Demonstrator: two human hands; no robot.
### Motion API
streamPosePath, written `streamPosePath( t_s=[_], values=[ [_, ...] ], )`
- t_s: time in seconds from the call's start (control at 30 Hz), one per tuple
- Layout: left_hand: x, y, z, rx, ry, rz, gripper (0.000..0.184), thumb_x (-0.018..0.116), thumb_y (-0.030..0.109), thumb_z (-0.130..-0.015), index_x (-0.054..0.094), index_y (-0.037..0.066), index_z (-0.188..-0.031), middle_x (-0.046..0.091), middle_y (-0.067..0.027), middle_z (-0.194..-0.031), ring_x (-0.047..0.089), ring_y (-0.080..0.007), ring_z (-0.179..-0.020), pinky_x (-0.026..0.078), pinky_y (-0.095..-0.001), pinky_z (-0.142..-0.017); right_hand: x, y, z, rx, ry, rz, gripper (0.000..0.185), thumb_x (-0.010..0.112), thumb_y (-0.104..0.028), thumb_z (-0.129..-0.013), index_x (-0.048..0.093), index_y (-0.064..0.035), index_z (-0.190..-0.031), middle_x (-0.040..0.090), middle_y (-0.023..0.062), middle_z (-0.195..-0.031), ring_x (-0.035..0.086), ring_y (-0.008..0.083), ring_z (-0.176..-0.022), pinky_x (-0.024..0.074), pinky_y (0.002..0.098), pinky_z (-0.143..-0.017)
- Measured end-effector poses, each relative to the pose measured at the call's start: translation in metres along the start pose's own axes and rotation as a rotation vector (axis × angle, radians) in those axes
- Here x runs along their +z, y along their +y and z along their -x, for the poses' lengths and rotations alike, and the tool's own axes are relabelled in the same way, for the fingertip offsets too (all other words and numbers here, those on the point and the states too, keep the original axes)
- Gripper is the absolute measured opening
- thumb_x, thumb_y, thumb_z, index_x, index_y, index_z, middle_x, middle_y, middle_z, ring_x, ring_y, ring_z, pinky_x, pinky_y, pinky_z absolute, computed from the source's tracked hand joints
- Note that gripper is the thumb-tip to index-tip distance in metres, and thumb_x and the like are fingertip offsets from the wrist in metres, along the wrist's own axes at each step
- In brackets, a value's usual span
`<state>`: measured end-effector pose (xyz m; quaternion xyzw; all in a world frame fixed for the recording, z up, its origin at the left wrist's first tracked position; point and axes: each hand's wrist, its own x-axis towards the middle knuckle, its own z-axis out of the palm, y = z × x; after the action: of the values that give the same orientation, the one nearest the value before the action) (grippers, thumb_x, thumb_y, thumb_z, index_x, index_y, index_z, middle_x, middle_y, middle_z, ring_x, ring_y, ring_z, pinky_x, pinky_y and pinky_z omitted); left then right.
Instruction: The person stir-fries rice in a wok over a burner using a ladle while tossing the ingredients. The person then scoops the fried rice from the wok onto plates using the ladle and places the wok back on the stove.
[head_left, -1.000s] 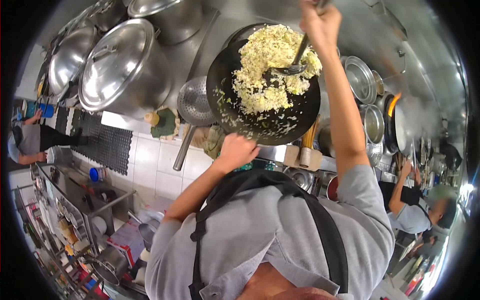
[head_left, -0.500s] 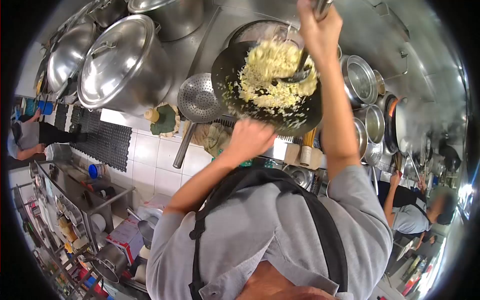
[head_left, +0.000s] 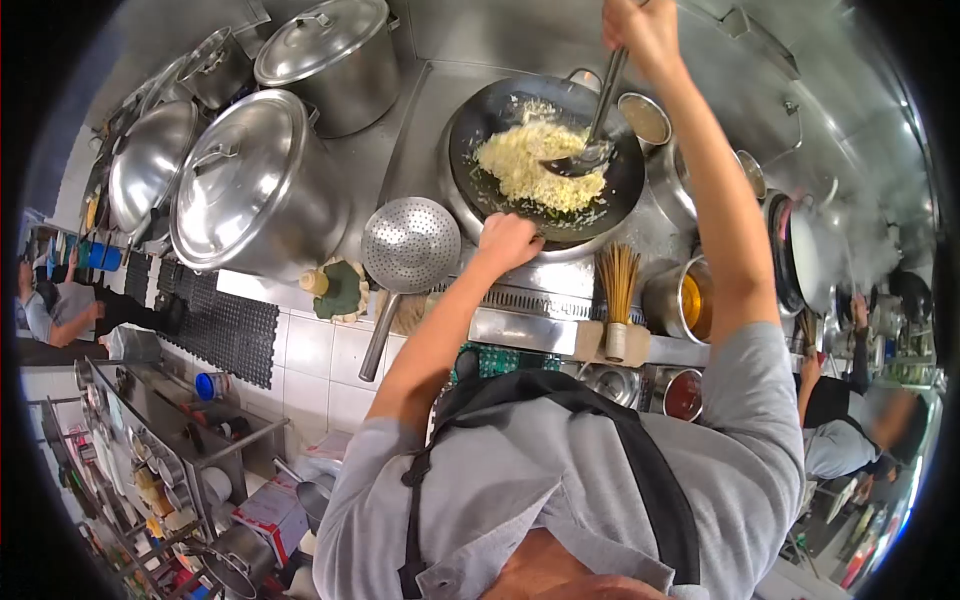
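Note:
A black wok [head_left: 622,192] rests on the burner, with a mound of yellow-white food [head_left: 530,165] that looks like egg fried rice, flecked with green. My left hand [head_left: 510,243] is closed at the wok's near edge; whether a handle or cloth lies inside the grip is hidden. High over the far right side, my right hand [head_left: 642,35] grips the upper handle of a metal ladle [head_left: 603,115]. The ladle slants down into the wok, its bowl among the rice.
Left of the wok lies a perforated strainer [head_left: 410,245], beyond it a large lidded pot [head_left: 245,180]. A bamboo brush [head_left: 618,285] and a pot of orange liquid [head_left: 692,300] stand at the right front. Other people [head_left: 835,425] work at far right and far left.
The wok, tilted and lifted toward me before, now sits level on the burner. Tossed rice has settled into a mound. My left hand moved with the wok; the ladle remains in my right hand.

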<state>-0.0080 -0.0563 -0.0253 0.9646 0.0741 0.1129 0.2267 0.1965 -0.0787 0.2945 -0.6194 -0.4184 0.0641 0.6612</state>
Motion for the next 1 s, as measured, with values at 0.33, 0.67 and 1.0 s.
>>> streamPosePath(
  t_s=[0.33,0.67,1.0],
  values=[
    [0.019,0.000,0.002,-0.002,-0.034,-0.067,0.031,0.063,0.034,-0.087,0.071,0.008,-0.071,0.069,-0.0143,-0.070,0.068,-0.0332,-0.071,0.048,-0.0459,-0.073,0.012,0.164,0.055,-0.226,0.236,0.302,0.011,0.059,-0.008,-0.087,0.067,-0.0008,-0.086,0.060,0.0052,-0.065,0.058,0.0120,-0.058,0.0458,0.0316,-0.054],
    [0.000,-0.010,0.006,0.120,0.055,0.128,0.024,0.070,0.029,-0.083,0.065,0.007,-0.077,0.066,-0.0118,-0.074,0.066,-0.0315,-0.077,0.043,-0.0423,-0.078,-0.032,0.204,0.073,-0.153,0.375,0.098,0.009,0.063,-0.007,-0.091,0.068,-0.0008,-0.087,0.055,-0.0012,-0.062,0.049,0.0069,-0.051,0.0381,0.0262,-0.046],
    [0.002,-0.002,0.011,0.090,0.053,0.138,0.021,0.069,0.027,-0.083,0.067,0.007,-0.079,0.067,-0.0126,-0.074,0.066,-0.0326,-0.079,0.042,-0.0443,-0.078,0.046,0.206,0.120,-0.053,0.110,0.093,0.011,0.060,-0.007,-0.093,0.068,-0.0009,-0.093,0.066,0.0053,-0.079,0.060,0.0124,-0.076,0.0483,0.0299,-0.072]
  ],
)
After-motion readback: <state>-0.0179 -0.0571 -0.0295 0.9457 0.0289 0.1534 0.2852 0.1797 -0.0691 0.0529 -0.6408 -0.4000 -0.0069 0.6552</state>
